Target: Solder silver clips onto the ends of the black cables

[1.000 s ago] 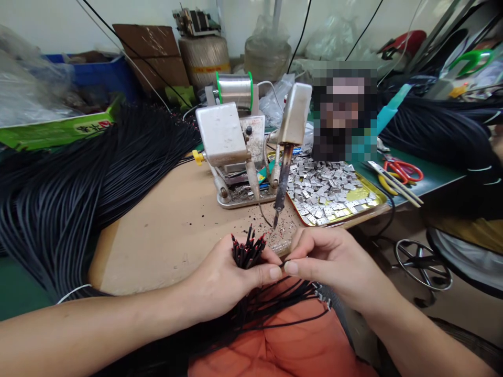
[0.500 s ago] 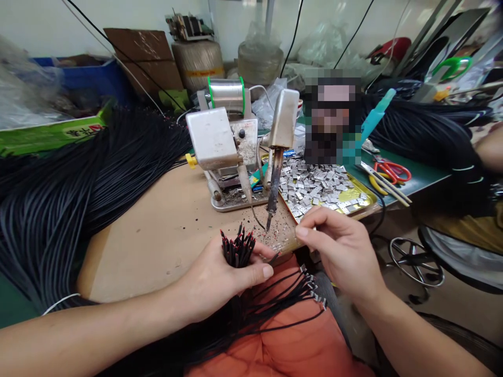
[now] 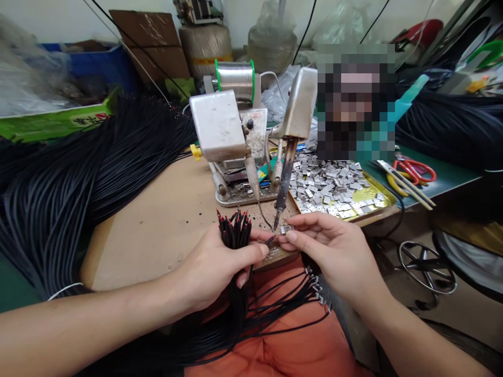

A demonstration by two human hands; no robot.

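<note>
My left hand point(image 3: 231, 256) is wrapped round a bundle of black cables point(image 3: 234, 230) with red wire tips pointing up. Between its thumb and forefinger one cable end point(image 3: 270, 240) sticks out to the right. My right hand point(image 3: 326, 238) pinches a small silver metal connector point(image 3: 285, 229), close to that cable end. Just above the connector is the tip of a soldering iron point(image 3: 280, 207), fixed point down on a soldering machine point(image 3: 220, 128). A thin solder feed tube point(image 3: 253, 178) ends beside the tip. Finished-looking cables with silver connectors point(image 3: 320, 293) lie across my lap.
A yellow tray point(image 3: 387, 196) of loose metal connectors stands right of the machine. Red-handled pliers point(image 3: 420, 172) and tweezers point(image 3: 412, 186) lie beyond it. A solder spool point(image 3: 236, 81) tops the machine. Thick black cable bundles point(image 3: 78, 173) cover the left. A stool point(image 3: 426, 267) stands right.
My right hand has moved left to the iron tip, and the silver connector now shows in its fingers. My left hand's cable end has come up near the tip. The camera view has shifted.
</note>
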